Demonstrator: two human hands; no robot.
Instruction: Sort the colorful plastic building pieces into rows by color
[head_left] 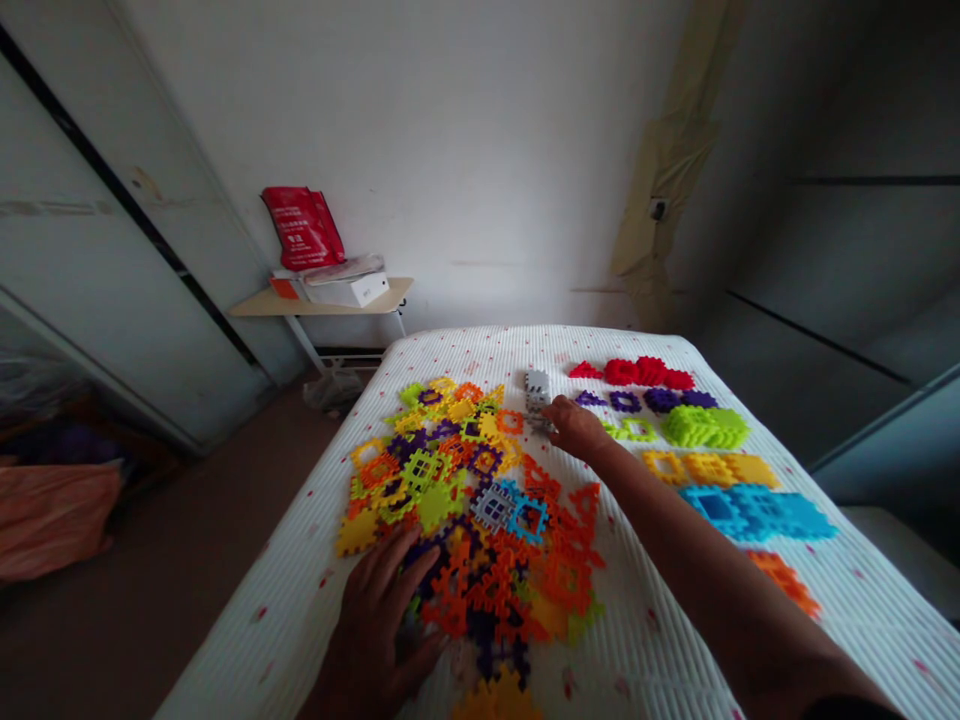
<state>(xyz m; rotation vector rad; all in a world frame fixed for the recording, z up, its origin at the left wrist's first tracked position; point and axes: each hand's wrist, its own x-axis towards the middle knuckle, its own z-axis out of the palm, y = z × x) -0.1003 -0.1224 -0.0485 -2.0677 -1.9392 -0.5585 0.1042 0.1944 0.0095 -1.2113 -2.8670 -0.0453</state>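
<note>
A mixed heap of plastic interlocking tiles (435, 500), in orange, yellow, green, purple and other colours, lies on the bed's left half. My left hand (386, 600) rests at the heap's near left edge, fingers spread and holding nothing. Beyond the heap, my right hand (576, 428) reaches to a short column of grey tiles (537, 382). Its fingertips are pinched on a grey tile (538, 424) at the near end, partly hidden by the fingers. A grey window-shaped tile (493, 506) and a blue square frame (528, 516) lie on top of the heap.
Sorted rows on the right hold red tiles (637, 371), purple tiles (664, 400), green tiles (705, 427), yellow tiles (712, 468), blue tiles (757, 512) and orange tiles (786, 582). A small table (334, 303) with a red bag (304, 228) stands by the wall.
</note>
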